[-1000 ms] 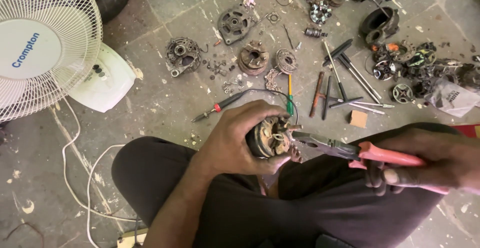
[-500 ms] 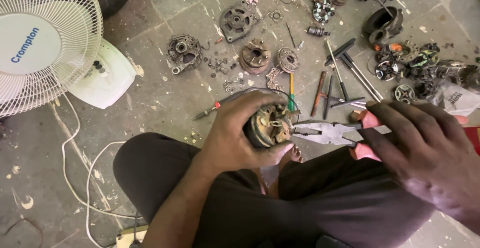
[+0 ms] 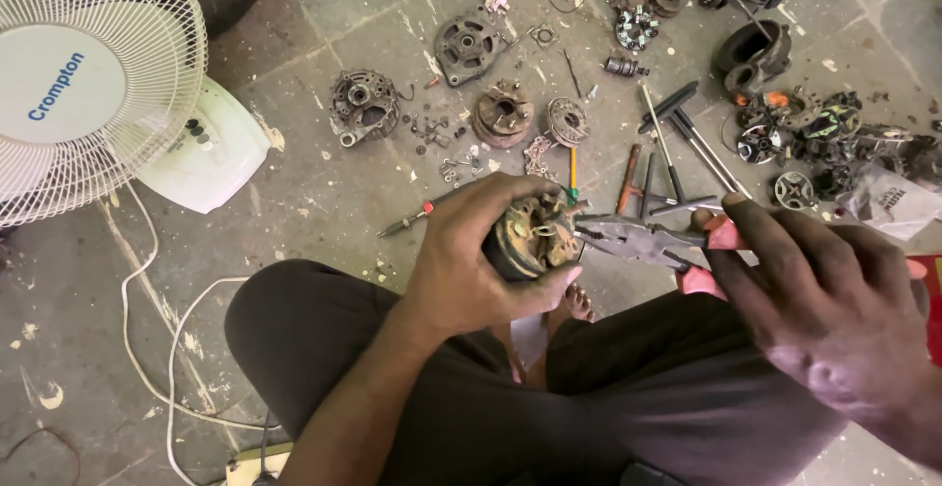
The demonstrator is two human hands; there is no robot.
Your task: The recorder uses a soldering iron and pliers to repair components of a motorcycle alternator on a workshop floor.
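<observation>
My left hand (image 3: 471,260) grips a round, dirty motor part (image 3: 533,238) above my lap, its open face turned up. My right hand (image 3: 834,300) holds red-handled pliers (image 3: 648,241) by the handles. The pliers' jaws touch the right edge of the motor part. I sit cross-legged in dark trousers (image 3: 628,398) on a concrete floor.
A white pedestal fan (image 3: 88,84) stands at the left with its cable (image 3: 147,349) trailing over the floor. Several dismantled motor housings (image 3: 466,47), rotors (image 3: 502,113), screwdrivers (image 3: 417,216) and wrenches (image 3: 677,143) lie scattered ahead. More parts (image 3: 814,133) pile up at the right.
My right hand has shifted along the pliers' handles and come nearer the camera. The pliers' jaws stay at the motor part, which my left hand has kept held.
</observation>
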